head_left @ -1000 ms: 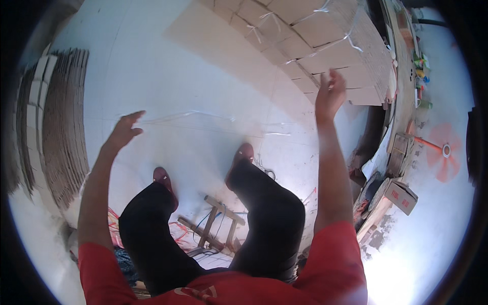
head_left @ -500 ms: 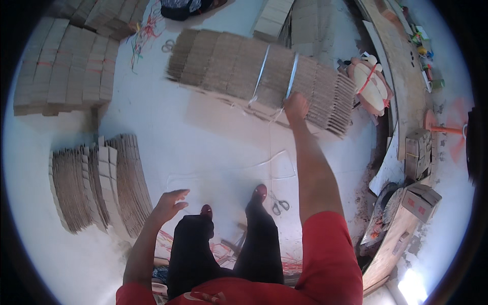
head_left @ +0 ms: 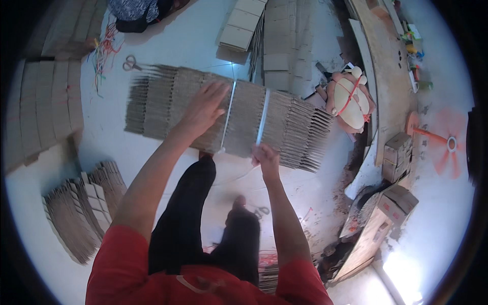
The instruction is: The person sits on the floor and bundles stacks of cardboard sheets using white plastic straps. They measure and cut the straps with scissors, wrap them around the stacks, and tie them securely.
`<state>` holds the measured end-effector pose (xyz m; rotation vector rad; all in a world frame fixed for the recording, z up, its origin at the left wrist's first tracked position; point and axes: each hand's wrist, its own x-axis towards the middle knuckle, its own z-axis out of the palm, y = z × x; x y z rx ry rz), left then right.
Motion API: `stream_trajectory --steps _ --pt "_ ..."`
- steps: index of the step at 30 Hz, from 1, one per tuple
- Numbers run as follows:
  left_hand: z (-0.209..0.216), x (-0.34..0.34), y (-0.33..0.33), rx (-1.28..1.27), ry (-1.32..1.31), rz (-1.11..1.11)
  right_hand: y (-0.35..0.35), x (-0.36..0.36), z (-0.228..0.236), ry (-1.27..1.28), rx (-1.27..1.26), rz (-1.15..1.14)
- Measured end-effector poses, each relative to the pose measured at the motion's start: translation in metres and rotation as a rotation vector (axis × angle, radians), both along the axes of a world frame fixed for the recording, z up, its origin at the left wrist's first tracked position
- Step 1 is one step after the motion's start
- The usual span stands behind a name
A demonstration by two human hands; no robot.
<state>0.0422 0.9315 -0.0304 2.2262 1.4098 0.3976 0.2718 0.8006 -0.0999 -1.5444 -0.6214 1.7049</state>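
Observation:
A long bundle of flattened brown cardboard pieces (head_left: 157, 107) lies across the floor before me, its edges ridged. Two pale straps run over it, a left strap (head_left: 230, 114) and a right strap (head_left: 264, 117). My left hand (head_left: 206, 109) rests on top of the bundle beside the left strap, fingers stretched out. At the bundle's near edge my right hand (head_left: 267, 156) is closed on the lower end of the right strap. A loose pale tail of strap trails from that hand toward the floor. One of my feet is partly hidden against the bundle's near edge.
Cardboard stacks stand at left (head_left: 43, 101), lower left (head_left: 71, 213) and far middle (head_left: 277, 46). Scissors (head_left: 262, 211) lie by my foot, another pair (head_left: 131, 63) beyond the bundle. An orange fan (head_left: 451, 145) is at right. Another person (head_left: 132, 12) is at the far left.
My left hand has come from beside my left leg up onto the bundle. I have stepped closer to the bundle. My right hand stays at the right strap's near end.

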Motion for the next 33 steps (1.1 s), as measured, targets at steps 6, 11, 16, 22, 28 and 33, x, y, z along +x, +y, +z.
stream_trajectory --steps 6,11,16,22,28,33 --pt "-0.069 0.033 0.069 -0.056 0.142 -0.125 0.0 0.003 0.009 -0.086 -0.098 0.128" --pt "-0.078 0.037 0.071 -0.283 0.166 -0.192 0.027 0.012 0.006 -0.127 0.068 0.301" --pt "-0.07 0.036 0.074 -0.318 0.187 -0.185 0.086 0.004 0.025 0.259 -0.222 -0.046" --pt "-0.06 0.037 0.071 -0.355 0.193 -0.164 0.096 0.001 0.056 0.088 -0.138 0.179" --pt "-0.049 0.034 0.064 -0.357 0.185 -0.171 0.086 0.004 0.069 0.14 -0.137 0.186" --pt "-0.042 0.03 0.056 -0.313 0.176 -0.169 0.081 0.009 0.073 0.207 -0.049 0.288"
